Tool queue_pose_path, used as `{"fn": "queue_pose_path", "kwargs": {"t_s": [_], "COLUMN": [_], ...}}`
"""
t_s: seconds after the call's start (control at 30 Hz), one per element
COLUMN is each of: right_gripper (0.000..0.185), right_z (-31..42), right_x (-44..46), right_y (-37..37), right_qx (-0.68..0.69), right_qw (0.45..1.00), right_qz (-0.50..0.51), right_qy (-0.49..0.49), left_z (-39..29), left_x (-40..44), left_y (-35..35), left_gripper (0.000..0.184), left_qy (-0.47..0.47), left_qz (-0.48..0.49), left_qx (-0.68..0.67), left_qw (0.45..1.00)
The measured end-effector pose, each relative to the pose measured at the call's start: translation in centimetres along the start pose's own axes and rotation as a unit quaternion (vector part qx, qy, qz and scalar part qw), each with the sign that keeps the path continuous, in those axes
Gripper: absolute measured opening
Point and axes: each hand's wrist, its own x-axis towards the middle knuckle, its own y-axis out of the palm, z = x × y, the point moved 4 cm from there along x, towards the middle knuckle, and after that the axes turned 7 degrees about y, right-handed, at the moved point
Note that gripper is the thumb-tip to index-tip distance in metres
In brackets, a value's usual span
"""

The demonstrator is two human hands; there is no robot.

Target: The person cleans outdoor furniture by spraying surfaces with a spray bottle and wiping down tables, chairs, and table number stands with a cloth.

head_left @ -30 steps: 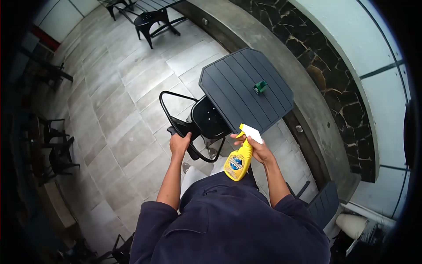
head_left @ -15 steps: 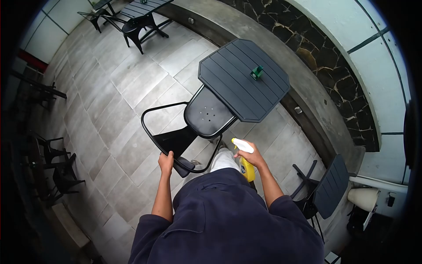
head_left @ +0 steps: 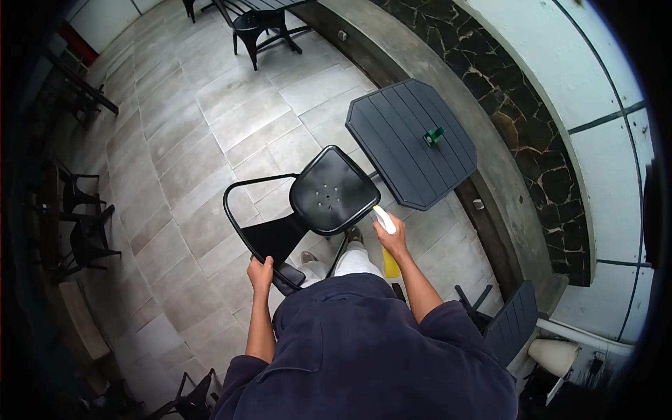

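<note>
My left hand is closed around the top of the backrest of a black metal chair. The chair's seat has several small holes in its middle and sits apart from the grey slatted table. My right hand grips a yellow spray bottle by its white trigger head, close to the seat's right corner. Whether a finger presses the trigger is hidden. On the tabletop stands a small green holder.
A low concrete ledge runs behind the table. At lower right stands another grey table, near a beige rounded object. More black chairs line the left, and one chair stands at the far table.
The chair has come away from the table, so its whole seat shows. My right hand has brought the spray bottle up towards the seat, and my left hand keeps its hold on the backrest.
</note>
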Motion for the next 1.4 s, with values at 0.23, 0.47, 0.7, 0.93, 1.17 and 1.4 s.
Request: {"fn": "queue_pose_path", "kwargs": {"t_s": [0.23,0.47,0.7,0.93,1.17,1.4], "right_gripper": [0.016,0.024,0.016,0.023,0.019,0.023], "right_z": [1.6,-1.6,-2.9,2.2,9.1,5.8], "right_x": [-0.6,-1.7,-2.6,-4.2,-6.3,-4.9], "right_y": [1.6,2.0,-0.5,2.7,5.1,6.7], "right_qx": [0.04,-0.011,0.058,0.138,0.076,-0.092], "right_qw": [0.994,0.996,0.997,0.936,0.884,0.986], "right_qz": [0.09,0.091,-0.027,0.312,0.461,0.112], "right_qy": [-0.037,0.005,0.037,0.085,0.017,-0.081], "left_z": [-0.4,-1.8,-1.1,-0.4,1.4,1.9], "left_x": [0.9,0.7,0.8,-0.1,-0.3,-0.5], "left_y": [-0.9,0.3,0.4,-0.5,-0.6,-0.8], "left_gripper": [0.036,0.037,0.043,0.057,0.066,0.065], "left_qy": [0.056,0.07,0.056,0.003,-0.006,-0.004], "left_qz": [0.0,-0.013,0.0,0.014,0.0,-0.017], "left_qx": [0.013,-0.031,-0.045,-0.078,-0.062,-0.081], "left_qw": [0.998,0.997,0.997,0.997,0.998,0.997]}}
